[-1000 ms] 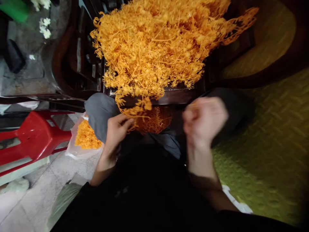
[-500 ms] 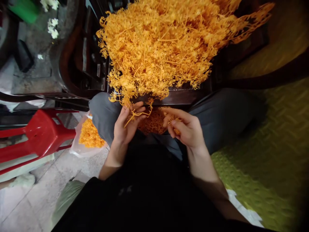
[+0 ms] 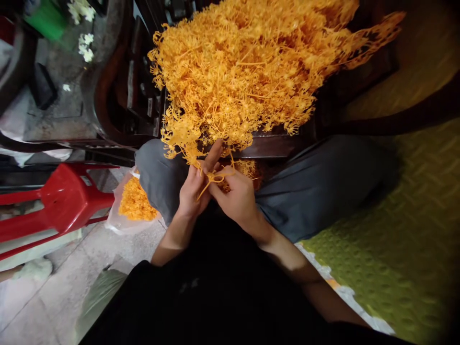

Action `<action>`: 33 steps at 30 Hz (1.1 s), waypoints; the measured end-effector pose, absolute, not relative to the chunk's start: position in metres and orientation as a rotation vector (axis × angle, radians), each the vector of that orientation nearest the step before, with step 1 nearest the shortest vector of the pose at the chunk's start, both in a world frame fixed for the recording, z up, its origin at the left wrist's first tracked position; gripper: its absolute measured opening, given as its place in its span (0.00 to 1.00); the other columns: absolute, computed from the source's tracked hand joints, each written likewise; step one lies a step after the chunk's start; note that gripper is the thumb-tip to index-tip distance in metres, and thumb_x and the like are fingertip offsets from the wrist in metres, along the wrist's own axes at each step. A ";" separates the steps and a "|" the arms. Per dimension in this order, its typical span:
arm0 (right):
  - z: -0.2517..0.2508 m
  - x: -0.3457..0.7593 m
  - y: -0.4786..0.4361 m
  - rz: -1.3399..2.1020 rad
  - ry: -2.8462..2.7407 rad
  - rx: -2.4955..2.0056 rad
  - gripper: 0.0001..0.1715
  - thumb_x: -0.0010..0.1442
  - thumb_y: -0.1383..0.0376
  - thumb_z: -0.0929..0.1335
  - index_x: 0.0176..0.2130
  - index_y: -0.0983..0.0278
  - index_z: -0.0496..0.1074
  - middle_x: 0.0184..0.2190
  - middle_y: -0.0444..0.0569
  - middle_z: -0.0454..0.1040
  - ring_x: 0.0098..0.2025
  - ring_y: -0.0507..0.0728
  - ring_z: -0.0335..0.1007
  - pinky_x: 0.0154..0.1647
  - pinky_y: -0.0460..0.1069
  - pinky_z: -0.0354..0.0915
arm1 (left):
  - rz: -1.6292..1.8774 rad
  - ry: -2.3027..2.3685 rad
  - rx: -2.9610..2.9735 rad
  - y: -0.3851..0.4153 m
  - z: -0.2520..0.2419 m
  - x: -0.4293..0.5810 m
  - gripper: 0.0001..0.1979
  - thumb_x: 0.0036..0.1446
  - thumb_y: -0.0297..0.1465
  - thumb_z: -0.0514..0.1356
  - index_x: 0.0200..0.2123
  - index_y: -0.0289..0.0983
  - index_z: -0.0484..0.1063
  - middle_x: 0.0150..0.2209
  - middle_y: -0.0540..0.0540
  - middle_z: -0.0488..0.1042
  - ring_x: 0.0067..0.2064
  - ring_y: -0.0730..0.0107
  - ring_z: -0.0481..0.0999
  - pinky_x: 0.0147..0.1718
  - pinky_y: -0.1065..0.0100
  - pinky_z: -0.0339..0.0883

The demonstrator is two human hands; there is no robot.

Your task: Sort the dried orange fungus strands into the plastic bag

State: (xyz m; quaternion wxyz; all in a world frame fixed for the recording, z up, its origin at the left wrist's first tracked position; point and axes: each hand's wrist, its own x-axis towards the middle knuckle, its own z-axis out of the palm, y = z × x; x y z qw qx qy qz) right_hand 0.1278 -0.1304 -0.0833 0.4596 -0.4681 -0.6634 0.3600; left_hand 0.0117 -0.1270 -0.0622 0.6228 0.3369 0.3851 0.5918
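Observation:
My left hand (image 3: 195,192) pinches an orange branching flower stem (image 3: 215,178) between thumb and fingers, just below the heap. My right hand (image 3: 237,194) has its fingers closed at the same stem, close beside the left; whatever lies inside its fingertips is partly hidden. In front of both hands, a large heap of orange stringy flower sprays (image 3: 240,72) covers a dark wooden surface (image 3: 271,147), and some sprays hang over its near edge. Below my hands, between my knees, more orange pieces (image 3: 247,168) are partly visible.
At left stands a red plastic stool (image 3: 66,196), beside a clear plastic bag (image 3: 117,223) holding orange blossoms. White flowers (image 3: 85,48) and a green container (image 3: 46,19) lie at upper left. Yellow-green textured matting (image 3: 388,258) covers the floor at right.
My right hand has moved left from beside my knee and closed at the stem in my left hand. The loose orange bits it held are no longer visible. The view has shifted slightly.

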 end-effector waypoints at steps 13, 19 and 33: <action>-0.123 0.224 -0.163 1.671 -0.913 -1.144 0.12 0.56 0.72 0.69 0.32 0.61 0.61 0.45 0.50 0.79 0.27 0.51 0.76 0.16 0.43 0.58 | 0.887 1.298 0.877 -0.140 -0.044 -0.042 0.20 0.60 0.35 0.70 0.54 0.37 0.81 0.43 0.41 0.86 0.40 0.61 0.85 0.45 0.63 0.78; -0.100 0.226 -0.134 1.387 -0.769 -0.882 0.21 0.50 0.78 0.67 0.41 0.58 0.74 0.25 0.39 0.71 0.17 0.47 0.61 0.12 0.42 0.52 | 0.657 1.144 0.797 -0.146 -0.060 -0.035 0.16 0.62 0.35 0.68 0.51 0.35 0.82 0.37 0.41 0.85 0.36 0.64 0.83 0.38 0.67 0.75; -0.080 0.202 -0.115 1.500 -1.058 -0.966 0.33 0.54 0.40 0.77 0.21 0.62 0.69 0.25 0.44 0.64 0.20 0.48 0.57 0.15 0.46 0.48 | 0.341 0.873 0.996 -0.138 -0.078 -0.038 0.17 0.65 0.35 0.64 0.54 0.37 0.81 0.36 0.40 0.84 0.37 0.66 0.85 0.38 0.69 0.78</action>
